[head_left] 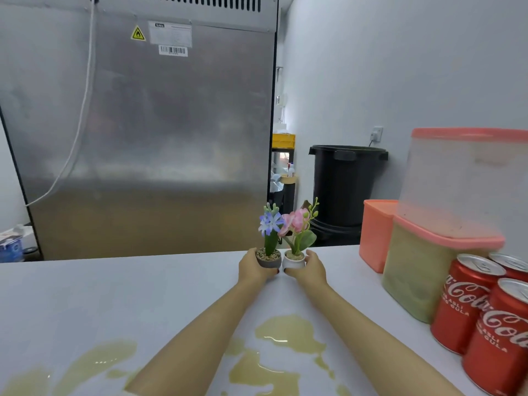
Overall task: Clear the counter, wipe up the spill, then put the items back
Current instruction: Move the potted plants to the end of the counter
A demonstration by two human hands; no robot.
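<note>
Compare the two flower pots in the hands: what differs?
The grey pot in the left hand carries a blue flower; the white pot in the right hand carries pink flowers. The grey pot looks slightly wider than the white pot. Both are upright, pebble-topped, side by side, each gripped by one hand.

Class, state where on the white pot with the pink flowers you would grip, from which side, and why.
Grip the white pot round its squat body, from its right, as the right hand does: flimsy stems top it, and the grey pot blocks its left.
</note>
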